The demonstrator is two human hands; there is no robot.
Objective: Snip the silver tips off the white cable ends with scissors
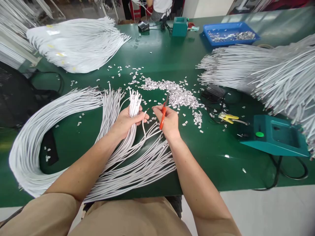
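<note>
My left hand (pixel 131 120) is closed round a bundle of white cables (pixel 134 101), their ends sticking up above the fingers. One single cable (pixel 144 126) stands out from that bundle near my left fingertips. In my right hand (pixel 170 123) is a pair of scissors with orange handles (pixel 163 114), the dark blades pointing up and away from me. My right fingertips are a short way right of the left ones. More loose white cables (pixel 147 164) lie under my forearms, and a looped bunch (pixel 27 154) curves round on the left.
Small silvery pieces (pixel 177 93) are heaped and scattered mid-table. A blue tray (pixel 209 41) holds more. Thick cable bundles lie at back left (pixel 76 42) and right (pixel 246 65). Yellow-handled pliers (pixel 228 118) and a teal machine (pixel 273 141) stand on the right. A person (pixel 162 6) is beyond the table.
</note>
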